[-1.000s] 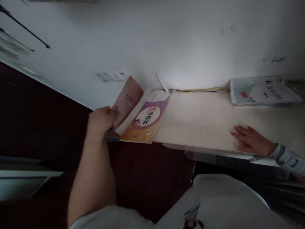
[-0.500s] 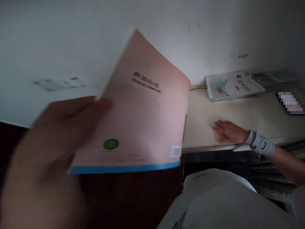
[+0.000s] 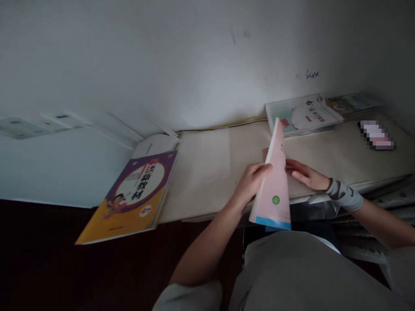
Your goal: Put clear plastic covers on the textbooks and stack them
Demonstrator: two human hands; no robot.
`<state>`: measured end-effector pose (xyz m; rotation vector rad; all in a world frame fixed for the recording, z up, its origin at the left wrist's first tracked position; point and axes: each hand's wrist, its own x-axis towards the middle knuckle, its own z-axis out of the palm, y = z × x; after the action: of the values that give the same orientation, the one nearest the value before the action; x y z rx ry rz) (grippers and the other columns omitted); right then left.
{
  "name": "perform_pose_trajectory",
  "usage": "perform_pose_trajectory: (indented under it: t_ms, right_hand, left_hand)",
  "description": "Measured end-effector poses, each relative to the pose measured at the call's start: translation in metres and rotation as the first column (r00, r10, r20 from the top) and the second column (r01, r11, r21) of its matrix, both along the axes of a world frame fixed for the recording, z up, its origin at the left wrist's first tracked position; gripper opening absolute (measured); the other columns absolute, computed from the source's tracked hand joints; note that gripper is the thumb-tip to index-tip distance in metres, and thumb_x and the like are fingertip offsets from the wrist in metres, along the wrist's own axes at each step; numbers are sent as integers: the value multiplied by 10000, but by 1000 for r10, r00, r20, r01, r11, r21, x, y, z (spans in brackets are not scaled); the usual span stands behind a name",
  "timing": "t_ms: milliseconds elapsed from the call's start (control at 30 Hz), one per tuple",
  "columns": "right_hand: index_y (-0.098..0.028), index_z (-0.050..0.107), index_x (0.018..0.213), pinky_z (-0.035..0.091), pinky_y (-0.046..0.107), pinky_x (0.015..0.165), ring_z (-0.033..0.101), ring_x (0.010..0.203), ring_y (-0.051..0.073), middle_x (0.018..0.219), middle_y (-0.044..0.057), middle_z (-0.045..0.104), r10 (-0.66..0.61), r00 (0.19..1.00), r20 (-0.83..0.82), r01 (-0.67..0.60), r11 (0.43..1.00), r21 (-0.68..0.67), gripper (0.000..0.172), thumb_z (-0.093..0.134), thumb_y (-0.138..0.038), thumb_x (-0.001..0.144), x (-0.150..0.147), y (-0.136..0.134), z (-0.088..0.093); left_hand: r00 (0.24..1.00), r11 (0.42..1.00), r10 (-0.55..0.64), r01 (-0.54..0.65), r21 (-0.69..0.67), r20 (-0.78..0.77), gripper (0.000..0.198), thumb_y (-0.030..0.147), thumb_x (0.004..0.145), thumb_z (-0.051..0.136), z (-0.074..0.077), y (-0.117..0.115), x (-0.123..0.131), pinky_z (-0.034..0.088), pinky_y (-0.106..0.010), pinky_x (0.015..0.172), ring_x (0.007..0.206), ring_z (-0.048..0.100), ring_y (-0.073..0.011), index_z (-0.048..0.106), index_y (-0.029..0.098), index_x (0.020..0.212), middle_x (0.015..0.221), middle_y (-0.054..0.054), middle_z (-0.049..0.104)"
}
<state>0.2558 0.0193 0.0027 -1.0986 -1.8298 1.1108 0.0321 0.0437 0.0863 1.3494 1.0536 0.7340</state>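
My left hand is closed on the spine side of a thin pink book with a blue bottom strip and a round green mark. The book is tilted on edge, above the front of the desk. My right hand, with a grey band on its wrist, is at the book's other side. Its fingers are stretched out towards the cover, and their tips are close to it; whether they touch it I cannot make out. A small reddish patch shows behind the book, mostly hidden.
A purple and orange book lies at the desk's left end, jutting over the edge. Stacked books stand against the wall at the right. A phone with a blurred screen lies on the pale desk. Sockets are on the wall.
My left hand has brought the pink book from close before the camera at the left over to my right hand. The purple and orange book has come into view.
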Motion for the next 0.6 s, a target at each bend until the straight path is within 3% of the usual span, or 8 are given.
perform_pose_trajectory:
  t_ms: [100, 233, 433, 600]
  right_hand:
    - [-232, 235, 1493, 440, 502, 1024, 505, 1264, 277, 1479, 160, 400, -144, 965, -220, 112, 982, -153, 759, 412, -643, 881, 2, -6, 3]
    - [-238, 216, 1500, 437, 520, 1026, 502, 1266, 291, 1494, 167, 372, -305, 899, -314, 203, 926, -319, 837, 491, -662, 832, -4, -18, -1]
    - [-275, 303, 1467, 481, 507, 980, 506, 1260, 289, 1480, 131, 406, -399, 842, -364, 235, 877, -419, 787, 512, -666, 817, -12, -27, -4]
    - [-260, 528, 1299, 447, 447, 1023, 515, 1244, 264, 1366, 79, 549, -460, 821, -338, 355, 875, -328, 636, 512, -670, 812, -15, -27, 6]
  left_hand:
    - [974, 964, 68, -8, -264, 218, 363, 463, 587, 777, -33, -4, 17, 388, -241, 528, 519, 532, -120, 634, 131, 625, 568, -11, 602]
    - [888, 855, 250, -16, -518, 386, 396, 405, 506, 861, -61, -9, 29, 484, -284, 646, 634, 631, -172, 698, 117, 723, 691, -68, 698]
    - [836, 781, 368, -39, -624, 407, 361, 313, 527, 870, -71, -13, 31, 505, -275, 674, 653, 650, -165, 719, 119, 793, 767, -71, 727]
    - [838, 761, 353, 1, -648, 416, 397, 347, 524, 871, -71, -14, 35, 500, -294, 708, 705, 659, -186, 722, 114, 809, 765, -79, 723]
